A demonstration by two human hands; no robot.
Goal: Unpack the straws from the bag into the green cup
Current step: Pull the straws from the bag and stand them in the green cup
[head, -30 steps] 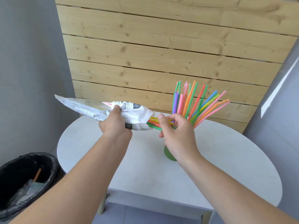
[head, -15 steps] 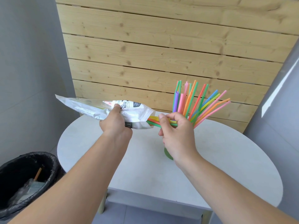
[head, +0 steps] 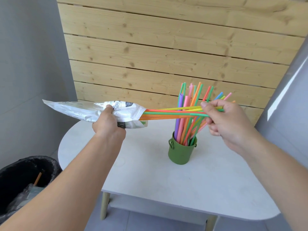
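Many straws stand in the green cup; above it the right hand has its grip pinched on a seemingly last bundle, half out of the bag that the left hand clutches left of the cup

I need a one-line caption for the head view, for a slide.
Left hand holds the bag; right hand pinches straws sticking out of it, near the green cup.

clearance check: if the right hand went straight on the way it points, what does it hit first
Probably the standing straws in the green cup, just past the right hand, though depth is unclear.
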